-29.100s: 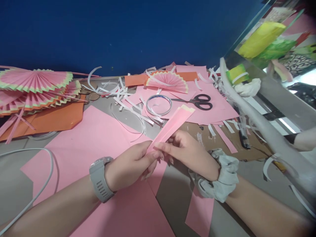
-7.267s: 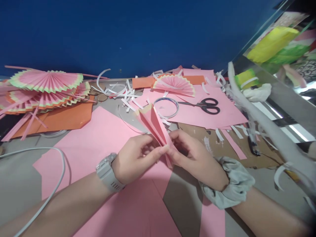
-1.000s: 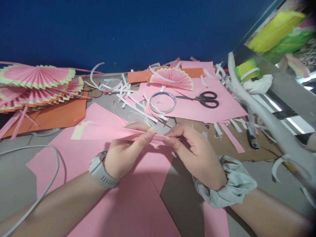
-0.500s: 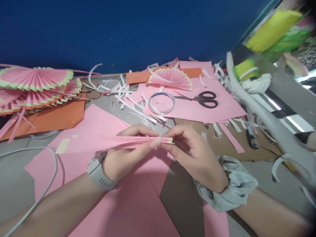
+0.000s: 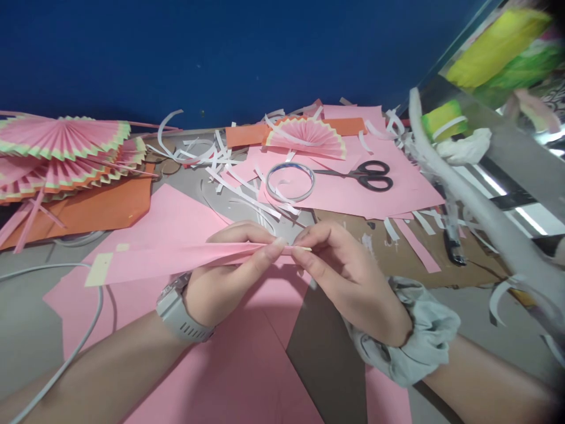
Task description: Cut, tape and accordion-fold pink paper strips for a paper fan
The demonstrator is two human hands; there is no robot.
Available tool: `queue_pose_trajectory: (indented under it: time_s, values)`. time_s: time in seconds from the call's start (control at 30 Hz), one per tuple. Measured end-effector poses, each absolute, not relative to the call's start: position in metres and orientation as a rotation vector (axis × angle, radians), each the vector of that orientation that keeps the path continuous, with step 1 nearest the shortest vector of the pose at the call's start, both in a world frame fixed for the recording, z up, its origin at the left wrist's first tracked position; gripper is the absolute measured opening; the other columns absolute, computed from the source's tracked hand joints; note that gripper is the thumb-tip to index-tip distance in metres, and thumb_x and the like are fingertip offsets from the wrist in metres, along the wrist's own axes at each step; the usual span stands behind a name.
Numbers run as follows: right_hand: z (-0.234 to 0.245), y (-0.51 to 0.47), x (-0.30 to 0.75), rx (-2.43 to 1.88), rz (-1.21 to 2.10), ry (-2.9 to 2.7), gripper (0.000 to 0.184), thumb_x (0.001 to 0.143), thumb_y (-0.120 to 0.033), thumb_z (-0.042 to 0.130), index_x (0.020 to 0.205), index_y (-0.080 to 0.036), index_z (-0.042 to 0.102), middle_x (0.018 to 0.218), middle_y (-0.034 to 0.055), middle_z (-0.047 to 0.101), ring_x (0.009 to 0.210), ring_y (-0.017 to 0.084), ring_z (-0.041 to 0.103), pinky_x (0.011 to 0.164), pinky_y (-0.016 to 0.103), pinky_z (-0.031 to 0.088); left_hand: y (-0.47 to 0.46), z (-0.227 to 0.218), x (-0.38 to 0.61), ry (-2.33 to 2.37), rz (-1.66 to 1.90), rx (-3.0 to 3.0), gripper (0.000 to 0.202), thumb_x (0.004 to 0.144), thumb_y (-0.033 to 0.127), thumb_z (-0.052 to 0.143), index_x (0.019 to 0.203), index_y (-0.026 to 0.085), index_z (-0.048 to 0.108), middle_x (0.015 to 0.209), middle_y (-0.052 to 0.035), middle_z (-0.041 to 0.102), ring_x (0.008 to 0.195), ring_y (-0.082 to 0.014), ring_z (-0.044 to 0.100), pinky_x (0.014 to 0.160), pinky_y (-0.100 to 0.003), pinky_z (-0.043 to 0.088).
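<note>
A pleated strip of pink paper point(image 5: 176, 259) with pale yellow ends runs across the middle, level with the table edge. My left hand point(image 5: 238, 265) is closed on it, thumb on top near its right part. At the right end, my right hand point(image 5: 339, 277) pinches the folds between thumb and fingers, partly hiding the yellow tip. The strip's left end hangs free beyond my left wrist. Beneath both hands lie large pink sheets point(image 5: 229, 359).
Pink pleated fans point(image 5: 66, 138) are stacked at left on orange paper point(image 5: 101, 206). Behind my hands lie a tape roll point(image 5: 313, 188), black scissors point(image 5: 375, 176), a smaller fan point(image 5: 304, 138) and white paper strips point(image 5: 238, 188). A cutter point(image 5: 454, 247) rests at right; a cable point(image 5: 95, 318) crosses the left.
My right fingers have closed further over the yellow right end. The strip's left end has swung slightly down and left. The camera view has shifted a little.
</note>
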State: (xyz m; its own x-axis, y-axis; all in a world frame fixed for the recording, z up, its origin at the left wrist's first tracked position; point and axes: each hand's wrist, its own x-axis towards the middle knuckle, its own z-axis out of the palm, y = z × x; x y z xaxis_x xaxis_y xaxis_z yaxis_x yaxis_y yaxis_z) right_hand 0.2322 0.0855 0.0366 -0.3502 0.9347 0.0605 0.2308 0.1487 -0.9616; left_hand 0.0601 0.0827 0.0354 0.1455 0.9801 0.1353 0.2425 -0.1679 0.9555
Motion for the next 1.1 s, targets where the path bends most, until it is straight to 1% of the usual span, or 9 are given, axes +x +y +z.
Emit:
queue_pose_trajectory:
  time_s: [0.17, 0.27, 0.37, 0.43, 0.5, 0.6, 0.83, 0.97, 1.1]
  values:
    - [0.037, 0.084, 0.229, -1.161, 1.317, -1.711, 0.007, 0.09, -0.026, 0.048, 0.084, -0.022, 0.048, 0.075, -0.0036, 0.052, 0.068, 0.008, 0.051, 0.06, 0.019, 0.043, 0.081, 0.035, 0.061, 1.26, 1.096, 1.548, 0.019, 0.084, 0.021, 0.054, 0.065, 0.017, 0.055, 0.06, 0.0029, 0.052, 0.059, -0.0092, 0.051, 0.057, -0.02, 0.041]
    - [0.038, 0.084, 0.227, -1.201, 1.358, -1.767, 0.007, 0.089, -0.03, 0.048, 0.088, -0.023, 0.048, 0.079, -0.0034, 0.051, 0.071, 0.009, 0.05, 0.061, 0.02, 0.042, 0.08, 0.033, 0.061, 1.185, 1.079, 1.577, 0.016, 0.083, 0.019, 0.055, 0.067, 0.017, 0.057, 0.063, 0.0024, 0.055, 0.06, -0.0097, 0.053, 0.058, -0.021, 0.042]
    - [0.039, 0.084, 0.228, -1.255, 1.344, -1.874, 0.018, 0.089, -0.035, 0.047, 0.077, -0.022, 0.046, 0.068, -0.0053, 0.046, 0.061, 0.008, 0.045, 0.055, 0.02, 0.037, 0.08, 0.031, 0.062, 1.15, 1.064, 1.576, 0.012, 0.081, 0.018, 0.058, 0.069, 0.017, 0.06, 0.067, 0.0016, 0.058, 0.065, -0.011, 0.056, 0.06, -0.022, 0.044]
    - [0.04, 0.086, 0.231, -1.277, 1.298, -1.898, 0.025, 0.091, -0.036, 0.044, 0.071, -0.021, 0.044, 0.063, -0.0058, 0.044, 0.057, 0.008, 0.042, 0.053, 0.02, 0.035, 0.081, 0.031, 0.062, 1.161, 1.08, 1.52, 0.01, 0.08, 0.02, 0.06, 0.071, 0.017, 0.061, 0.068, 0.0018, 0.059, 0.063, -0.0102, 0.056, 0.059, -0.02, 0.044]
    - [0.04, 0.088, 0.234, -1.272, 1.283, -1.863, 0.025, 0.092, -0.035, 0.042, 0.072, -0.021, 0.043, 0.063, -0.0058, 0.046, 0.058, 0.007, 0.044, 0.053, 0.02, 0.035, 0.083, 0.032, 0.062, 1.158, 1.136, 1.409, 0.007, 0.08, 0.023, 0.061, 0.076, 0.018, 0.063, 0.071, 0.0019, 0.062, 0.062, -0.0091, 0.055, 0.057, -0.019, 0.044]
    - [0.04, 0.089, 0.237, -1.254, 1.287, -1.828, 0.024, 0.094, -0.034, 0.039, 0.074, -0.021, 0.043, 0.066, -0.0057, 0.049, 0.06, 0.007, 0.046, 0.055, 0.019, 0.036, 0.087, 0.03, 0.06, 1.101, 1.26, 1.192, 0.011, 0.081, 0.029, 0.061, 0.082, 0.019, 0.064, 0.073, 0.0018, 0.064, 0.061, -0.009, 0.056, 0.056, -0.019, 0.045]
    - [0.036, 0.091, 0.237, -1.269, 1.168, -1.923, 0.025, 0.094, -0.033, 0.039, 0.073, -0.021, 0.043, 0.067, -0.0052, 0.048, 0.063, 0.008, 0.046, 0.059, 0.021, 0.035, 0.094, 0.019, 0.056, 0.966, 1.398, 0.869, 0.018, 0.083, 0.034, 0.058, 0.084, 0.021, 0.069, 0.077, -0.0013, 0.07, 0.075, -0.0159, 0.064, 0.069, -0.028, 0.052]
    - [0.034, 0.094, 0.236, -1.301, 1.133, -1.951, 0.026, 0.094, -0.034, 0.039, 0.072, -0.021, 0.041, 0.066, -0.0047, 0.046, 0.062, 0.009, 0.044, 0.059, 0.022, 0.034, 0.096, 0.018, 0.054, 0.926, 1.351, 0.788, 0.021, 0.083, 0.034, 0.057, 0.082, 0.018, 0.07, 0.079, -0.0041, 0.072, 0.072, -0.0172, 0.065, 0.067, -0.03, 0.054]
    - [0.033, 0.094, 0.234, -1.321, 1.093, -1.98, 0.028, 0.094, -0.035, 0.037, 0.07, -0.021, 0.039, 0.065, -0.0045, 0.043, 0.061, 0.01, 0.042, 0.059, 0.023, 0.034, 0.097, 0.018, 0.054, 0.94, 1.33, 0.767, 0.024, 0.084, 0.035, 0.056, 0.081, 0.016, 0.071, 0.085, -0.0056, 0.073, 0.079, -0.0171, 0.065, 0.075, -0.03, 0.053]
